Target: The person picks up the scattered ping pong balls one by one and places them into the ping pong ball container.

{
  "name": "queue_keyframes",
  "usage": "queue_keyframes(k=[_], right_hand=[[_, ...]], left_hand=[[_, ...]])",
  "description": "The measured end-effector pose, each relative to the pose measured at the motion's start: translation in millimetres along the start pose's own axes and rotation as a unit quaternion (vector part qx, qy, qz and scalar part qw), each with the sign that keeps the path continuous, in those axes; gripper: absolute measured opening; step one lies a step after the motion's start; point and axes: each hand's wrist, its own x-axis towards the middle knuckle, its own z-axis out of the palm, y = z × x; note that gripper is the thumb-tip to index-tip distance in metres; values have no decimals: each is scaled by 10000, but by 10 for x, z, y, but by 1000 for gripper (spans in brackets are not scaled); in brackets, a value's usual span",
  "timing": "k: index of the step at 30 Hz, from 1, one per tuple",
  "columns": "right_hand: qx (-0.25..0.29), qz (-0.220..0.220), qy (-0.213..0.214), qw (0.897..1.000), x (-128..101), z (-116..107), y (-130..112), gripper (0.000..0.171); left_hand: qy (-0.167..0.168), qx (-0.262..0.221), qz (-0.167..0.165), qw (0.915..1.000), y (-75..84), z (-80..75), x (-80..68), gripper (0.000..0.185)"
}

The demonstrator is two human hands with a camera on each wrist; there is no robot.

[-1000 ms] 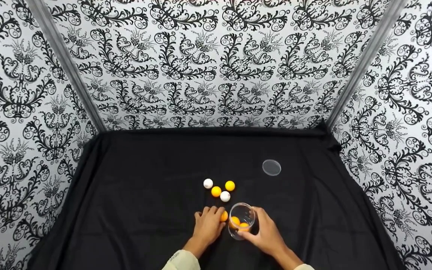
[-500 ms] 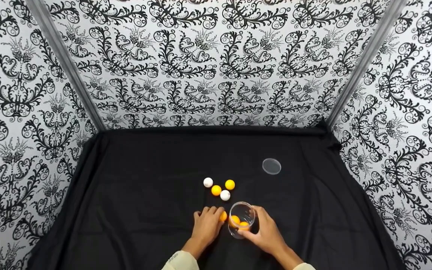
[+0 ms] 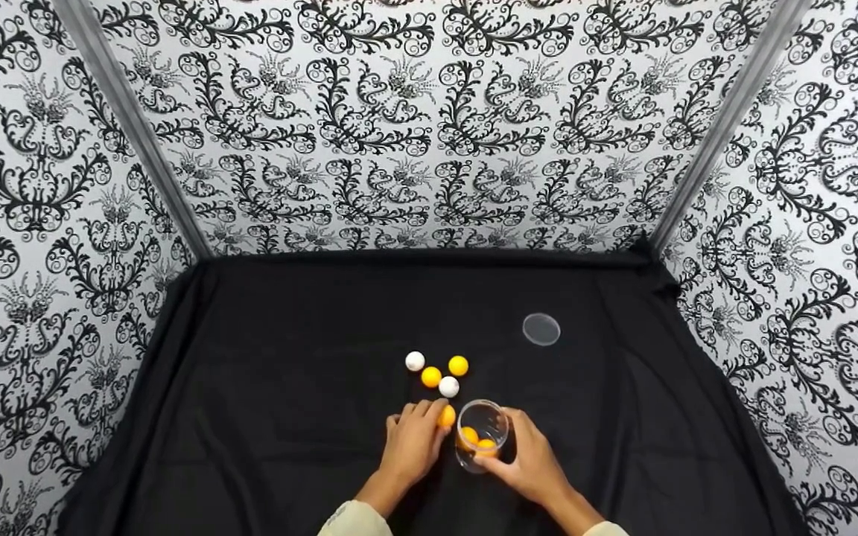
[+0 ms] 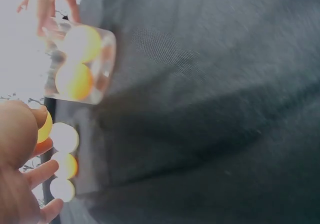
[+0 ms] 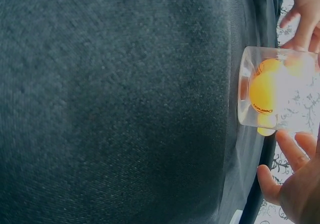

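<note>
Both forearms come in from the near edge in pale sleeves, angled toward each other. The left hand point(image 3: 412, 445) lies palm down, its fingers curled forward with the fingertips point(image 3: 429, 409) closed in a grip on an orange ball point(image 3: 446, 416). The right hand point(image 3: 529, 461) sits just beside it, thumb and fingers wrapped in a grip round a clear cup point(image 3: 481, 435), wrist bent slightly inward.

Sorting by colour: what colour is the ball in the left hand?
Orange; the ball shows best in the head view.
</note>
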Motion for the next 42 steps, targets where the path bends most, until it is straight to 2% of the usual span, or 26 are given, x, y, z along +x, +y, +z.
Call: queue_keyframes(k=[7, 13, 16, 24, 32, 42], right_hand=[[61, 5, -40, 10000, -2, -6, -3, 79], [51, -54, -11, 10000, -2, -5, 9, 77], [17, -13, -29, 10000, -1, -7, 11, 77], [39, 246, -212, 9995, 0, -23, -8, 77], [-7, 62, -168, 9998, 4, -23, 1, 81], [-88, -219, -59, 9997, 8, -19, 27, 77]], left_hand=[[188, -273, 77, 9994, 117, -169, 41, 44], [534, -410, 316, 9972, 220, -296, 65, 47], [536, -450, 424, 9966, 276, -335, 65, 48], [329, -409, 637, 9966, 410, -326, 47, 46], [647, -313, 937, 9930, 496, -303, 18, 44], [981, -312, 1262, 9867, 611, -245, 59, 46]])
